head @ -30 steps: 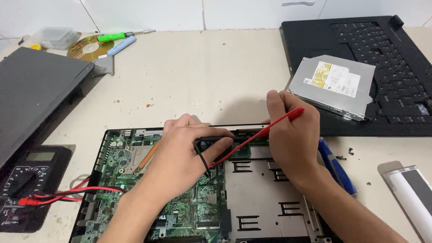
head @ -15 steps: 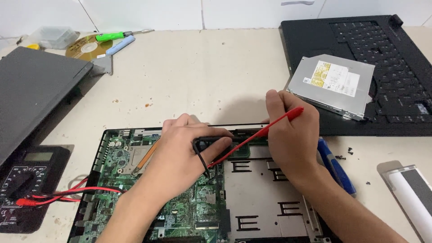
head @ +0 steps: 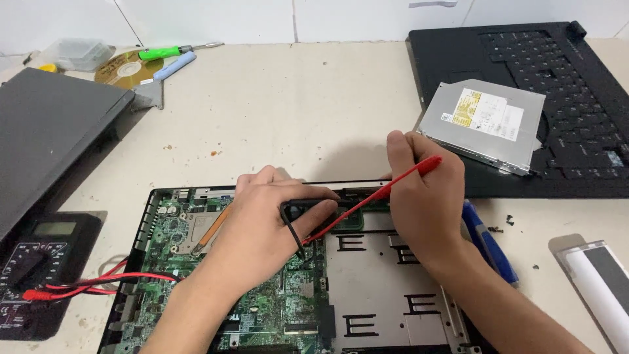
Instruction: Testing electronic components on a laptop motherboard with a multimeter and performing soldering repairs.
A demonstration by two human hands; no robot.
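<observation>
The right hand (head: 426, 203) is gripping the red probe (head: 373, 200) pen-fashion, fingers closed around its upper barrel, with the tip angling down toward the green circuit board (head: 275, 301). The left hand (head: 262, 229) is lying palm-down on the board, fingers curled around the black probe (head: 291, 226), whose lead is looping under the thumb. Both probe tips are meeting the board between the two hands; the exact contact points are too small to tell.

The probes are judged light, rigid plastic rods with sharp metal tips; they are best held on the insulated barrel, well back from the tip. Their leads are soft and flexible. The board is judged thin, stiff and fragile, densely covered with small components, and is best touched only at its edges or bare areas.

The board is sitting in an opened laptop base (head: 147, 216), beside a flat grey metal plate (head: 393, 295) with stamped cut-outs, directly under the right wrist. Left of the left hand, red leads (head: 98, 282) are running to a black multimeter (head: 39, 262). A blue-handled tool (head: 488, 242) is lying just right of the right forearm. Beyond the right hand, a silver optical drive (head: 485, 124) is resting on a black keyboard panel (head: 563, 78). Far beyond the left hand, a disc (head: 128, 69) and a green-handled screwdriver (head: 164, 52) are lying on the beige surface (head: 295, 105).
</observation>
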